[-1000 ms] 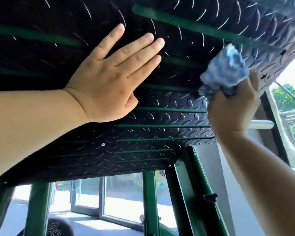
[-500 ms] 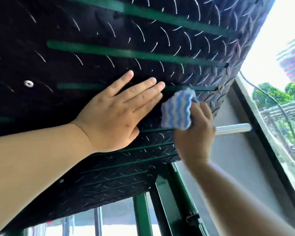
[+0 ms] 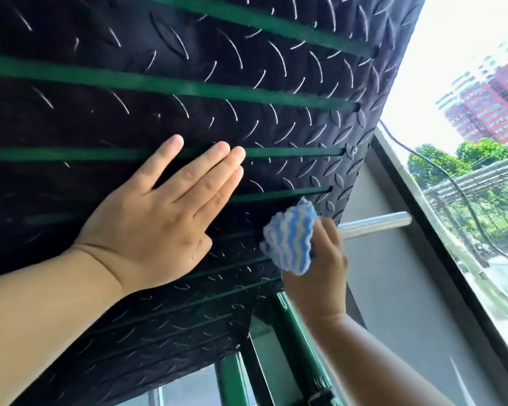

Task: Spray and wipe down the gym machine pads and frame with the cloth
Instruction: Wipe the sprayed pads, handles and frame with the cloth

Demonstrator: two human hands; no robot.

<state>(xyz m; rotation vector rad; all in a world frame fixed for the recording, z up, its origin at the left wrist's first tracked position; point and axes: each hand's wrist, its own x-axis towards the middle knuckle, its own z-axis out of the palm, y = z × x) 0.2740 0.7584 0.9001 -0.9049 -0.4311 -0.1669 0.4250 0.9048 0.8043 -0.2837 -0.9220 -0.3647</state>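
Against black plate (image 3: 247, 118), left hand (image 3: 159, 224) flat, right hand (image 3: 323, 271) in tight grip around cloth (image 3: 291, 238).

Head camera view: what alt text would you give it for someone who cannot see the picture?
A person's right hand holds a bunched blue-and-white cloth against a black tread-patterned plate with green stripes, while the left hand lies flat on it. A green frame, a silver bar and a window show behind.
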